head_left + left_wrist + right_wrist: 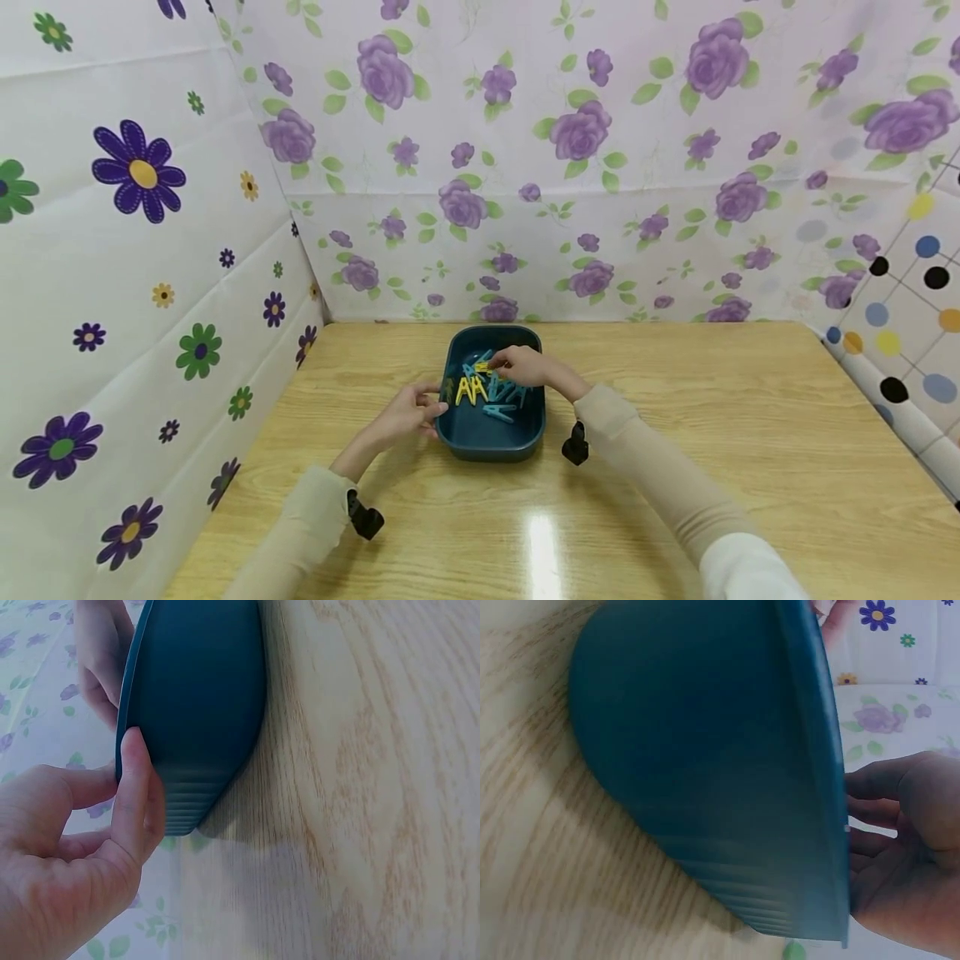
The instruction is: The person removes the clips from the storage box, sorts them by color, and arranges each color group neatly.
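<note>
- The blue pegs [499,412] and yellow pegs [471,390] lie loose and jumbled in the tub, some under the right hand, others between the two hands; I'd guess they are kept together there so the walls stop them scattering.
- One yellow peg [482,367] is right at the right hand's fingertips; whether it is pinched or only touched, I cannot tell.
- The tub [480,454], dark blue-green, sits on the table between the person's hands, just right of the left hand and beneath the right.
- The right hand [523,367] reaches in over the tub's right side, fingers bent down among the pegs. Coming from above seems to suit picking at small things; the wall hides the fingertips from the right wrist view, so I cannot tell how nearly they close.
- The left hand [407,412] pinches the tub's near-left rim between thumb and fingers, the gap only as wide as the wall; probably this steadies the tub while the other hand is inside.
- The table [675,467], wood-grained, spreads out around both hands.
- Beyond the hands hangs a rose-patterned cloth [525,208]; left of the left hand is a daisy-patterned cloth [135,292], and far right of the right hand a dotted cloth [892,342].
</note>
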Demonstrator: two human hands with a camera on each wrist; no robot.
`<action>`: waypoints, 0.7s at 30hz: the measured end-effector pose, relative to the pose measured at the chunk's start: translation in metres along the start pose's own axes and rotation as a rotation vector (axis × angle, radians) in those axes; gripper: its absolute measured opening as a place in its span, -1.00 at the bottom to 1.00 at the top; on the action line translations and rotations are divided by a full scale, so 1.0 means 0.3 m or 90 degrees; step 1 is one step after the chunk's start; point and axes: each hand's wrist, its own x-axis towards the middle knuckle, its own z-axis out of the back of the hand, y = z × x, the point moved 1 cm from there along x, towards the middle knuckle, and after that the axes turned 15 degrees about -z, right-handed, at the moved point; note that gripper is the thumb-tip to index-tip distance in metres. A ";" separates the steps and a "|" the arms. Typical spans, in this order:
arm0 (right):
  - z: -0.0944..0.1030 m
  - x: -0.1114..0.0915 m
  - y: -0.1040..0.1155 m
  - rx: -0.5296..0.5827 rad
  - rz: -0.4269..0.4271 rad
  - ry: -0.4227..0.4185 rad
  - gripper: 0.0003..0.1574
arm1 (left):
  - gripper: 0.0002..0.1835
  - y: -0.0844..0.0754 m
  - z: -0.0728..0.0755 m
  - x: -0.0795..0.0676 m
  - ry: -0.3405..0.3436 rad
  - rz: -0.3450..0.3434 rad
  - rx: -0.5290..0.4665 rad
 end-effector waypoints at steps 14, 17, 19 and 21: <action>-0.025 0.013 0.005 -0.059 -0.002 -0.021 -0.89 | -0.42 0.011 0.002 0.001 0.004 -0.002 -0.007; -0.031 0.019 0.008 -0.095 -0.008 -0.024 -0.93 | -0.42 0.012 0.004 0.002 0.005 -0.003 -0.006; -0.033 0.018 0.012 -0.105 -0.011 -0.023 -0.94 | -0.42 0.012 0.004 0.003 0.005 -0.001 -0.006; -0.034 0.015 0.015 -0.112 -0.010 -0.018 -0.94 | -0.42 0.011 0.003 0.003 0.004 0.002 -0.006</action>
